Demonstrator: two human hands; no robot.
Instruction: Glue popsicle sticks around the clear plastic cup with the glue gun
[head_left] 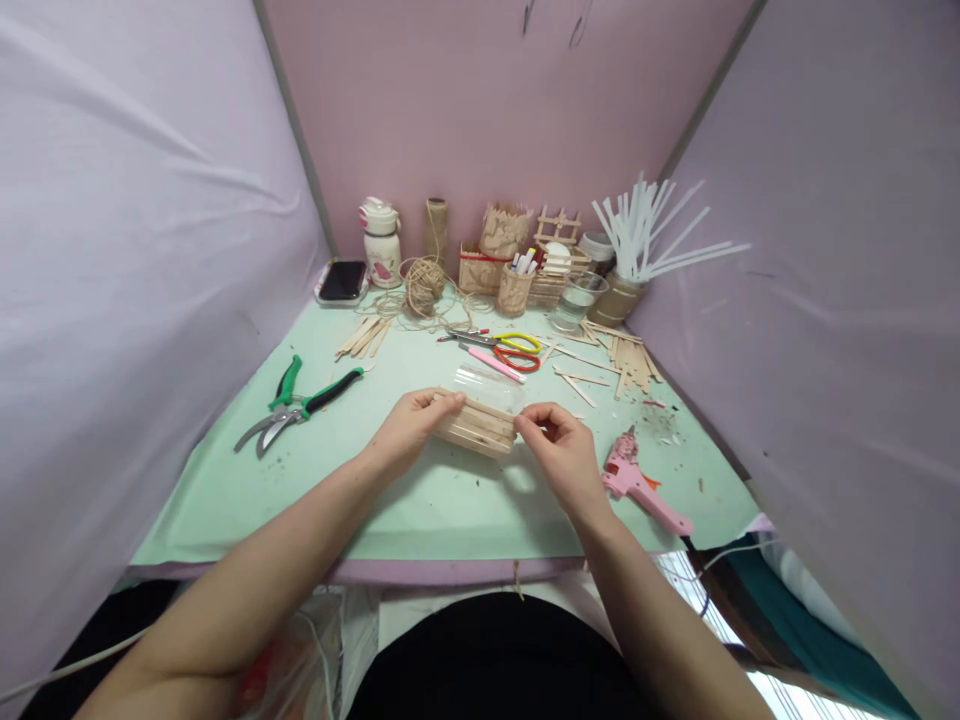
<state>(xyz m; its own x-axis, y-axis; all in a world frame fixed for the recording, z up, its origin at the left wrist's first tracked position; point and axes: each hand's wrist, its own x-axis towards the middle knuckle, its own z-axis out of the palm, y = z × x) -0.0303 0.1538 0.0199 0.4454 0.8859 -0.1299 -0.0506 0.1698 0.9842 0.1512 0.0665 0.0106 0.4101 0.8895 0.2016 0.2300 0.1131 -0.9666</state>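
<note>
Between my hands is a small box-like piece made of wooden craft sticks [478,428], tilted a little above the green tabletop. My left hand [411,425] grips its left end, thumb on top. At the right end, my right hand [559,445] has thumb and forefinger pinched close to the piece's corner; whether something small sits in that pinch is hidden. Just behind the piece lies a clear plastic cylinder or sheet [487,385]. A pink hot glue gun [637,480] lies to the right of my right hand.
Green-handled pruning shears [292,405] lie at left. Farther back are scissors [502,345], a pink pen-like tool [493,363], twine [425,287] and loose craft sticks [630,360]. A bottle [382,245], phone [343,282], water cup [577,300] and white glue sticks [641,235] stand near the wall.
</note>
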